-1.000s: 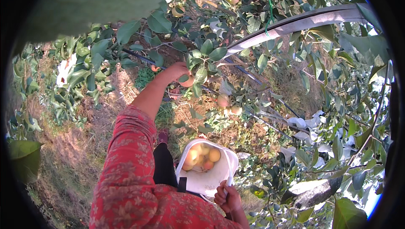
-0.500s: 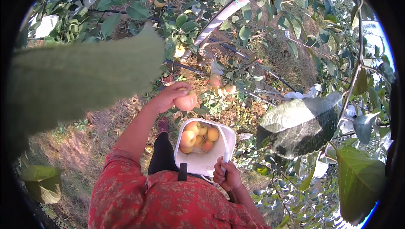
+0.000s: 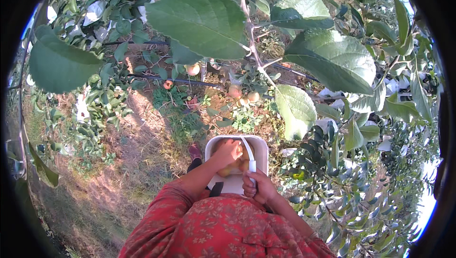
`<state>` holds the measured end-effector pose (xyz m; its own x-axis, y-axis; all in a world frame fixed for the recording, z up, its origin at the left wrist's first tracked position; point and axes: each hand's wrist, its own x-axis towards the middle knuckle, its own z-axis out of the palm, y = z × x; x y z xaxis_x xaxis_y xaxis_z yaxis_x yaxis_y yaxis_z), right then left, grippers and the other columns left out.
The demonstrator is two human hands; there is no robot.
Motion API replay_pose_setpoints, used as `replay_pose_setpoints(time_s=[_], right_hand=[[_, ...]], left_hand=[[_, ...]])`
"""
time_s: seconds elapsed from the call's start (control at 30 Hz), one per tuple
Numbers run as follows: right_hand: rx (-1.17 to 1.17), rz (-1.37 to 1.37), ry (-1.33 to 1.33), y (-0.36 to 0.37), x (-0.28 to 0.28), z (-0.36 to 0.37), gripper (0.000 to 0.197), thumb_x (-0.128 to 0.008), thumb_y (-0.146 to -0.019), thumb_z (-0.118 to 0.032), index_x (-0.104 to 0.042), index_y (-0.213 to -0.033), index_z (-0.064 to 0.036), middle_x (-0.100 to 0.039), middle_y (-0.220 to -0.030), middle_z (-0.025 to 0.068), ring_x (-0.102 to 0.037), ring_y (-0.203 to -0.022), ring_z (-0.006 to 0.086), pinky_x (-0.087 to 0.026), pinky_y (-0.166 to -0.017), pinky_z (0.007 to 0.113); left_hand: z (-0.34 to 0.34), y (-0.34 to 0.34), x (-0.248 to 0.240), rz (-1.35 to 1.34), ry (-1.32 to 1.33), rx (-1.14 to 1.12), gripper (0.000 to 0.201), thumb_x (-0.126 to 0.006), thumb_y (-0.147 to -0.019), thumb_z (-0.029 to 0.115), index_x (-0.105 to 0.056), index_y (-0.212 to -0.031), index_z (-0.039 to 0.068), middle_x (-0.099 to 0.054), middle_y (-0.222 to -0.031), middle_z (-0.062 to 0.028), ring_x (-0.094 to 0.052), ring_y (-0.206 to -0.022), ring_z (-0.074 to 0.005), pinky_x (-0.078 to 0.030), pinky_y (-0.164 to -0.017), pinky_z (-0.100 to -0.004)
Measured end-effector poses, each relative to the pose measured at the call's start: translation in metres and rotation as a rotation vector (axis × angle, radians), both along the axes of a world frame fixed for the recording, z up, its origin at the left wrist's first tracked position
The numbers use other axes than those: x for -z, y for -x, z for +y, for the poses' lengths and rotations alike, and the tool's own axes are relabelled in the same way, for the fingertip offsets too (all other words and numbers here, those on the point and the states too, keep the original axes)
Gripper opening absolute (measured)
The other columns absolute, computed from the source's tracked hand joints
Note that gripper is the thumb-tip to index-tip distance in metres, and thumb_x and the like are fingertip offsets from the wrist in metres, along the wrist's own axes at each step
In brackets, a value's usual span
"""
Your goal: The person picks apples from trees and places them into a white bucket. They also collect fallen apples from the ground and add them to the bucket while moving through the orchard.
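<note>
The left hand [image 3: 229, 151] was inside the white squarish bucket [image 3: 264, 160], above the apples [image 3: 223, 171], with its fingers bent and pointing away from the body. How far these fingers were open, and whether they had hold of an apple, I could not tell, because the back of the hand covered this place. The right hand [image 3: 257, 186] was closed firmly around the white handle grip [image 3: 252, 166], probably to keep the bucket steady and its mouth accessible for the other hand.

The bucket was close in front of the red floral shirt [image 3: 223, 222], perhaps so that its weight could rest near the body; a black strap [image 3: 216, 189] lay at its near edge. Its mouth faced upward, and its longer side ran forward from the person. The handle grip also had its long axis forward, leaning slightly left at the far end. The apples were roundish, so I could not give them a clear axis. Beyond the bucket, 3 pale apples [image 3: 234, 91] were grouped near green leaves.
</note>
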<state>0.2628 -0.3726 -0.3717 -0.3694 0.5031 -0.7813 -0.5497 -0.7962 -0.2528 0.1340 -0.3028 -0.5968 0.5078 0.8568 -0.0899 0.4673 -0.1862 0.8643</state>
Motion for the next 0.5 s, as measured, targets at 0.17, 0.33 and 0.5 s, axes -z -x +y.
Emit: replay_pose_setpoints(time_s=[0.17, 0.33, 0.5], right_hand=[[-0.044, 0.025, -0.107, -0.015, -0.004, -0.005, 0.034, -0.049, -0.094, -0.026, -0.040, -0.065, -0.0112, -0.031, -0.052, -0.0018, -0.029, -0.041, 0.0096, -0.023, -0.040, 0.025], [0.010, 0.080, -0.094, -0.026, 0.003, -0.007, 0.011, -0.052, -0.091, -0.016, -0.044, -0.085, -0.0140, -0.040, -0.059, -0.0010, -0.034, -0.042, 0.0097, -0.025, -0.039, 0.025], [0.017, 0.093, -0.163, -0.032, 0.018, -0.005, 0.008, -0.049, -0.092, -0.014, -0.047, -0.084, -0.0130, -0.039, -0.058, -0.0018, -0.031, -0.043, 0.0094, -0.025, -0.041, 0.025]], left_hand=[[0.013, -0.002, -0.002, 0.325, -0.194, 0.207, 0.021, -0.064, -0.077, 0.025, -0.065, -0.089, 0.007, -0.064, -0.083, -0.0158, -0.061, -0.080, -0.0336, -0.047, -0.075, -0.0439], [-0.003, 0.033, -0.079, 0.110, -0.054, 0.119, 0.029, -0.057, -0.082, 0.022, -0.063, -0.106, 0.006, -0.064, -0.097, -0.0177, -0.061, -0.091, -0.0365, -0.049, -0.079, -0.0453], [-0.020, 0.078, -0.159, 0.161, 0.126, -0.028, 0.032, -0.057, -0.087, 0.023, -0.063, -0.116, 0.010, -0.065, -0.105, -0.0146, -0.063, -0.096, -0.0279, -0.049, -0.085, -0.0368]])
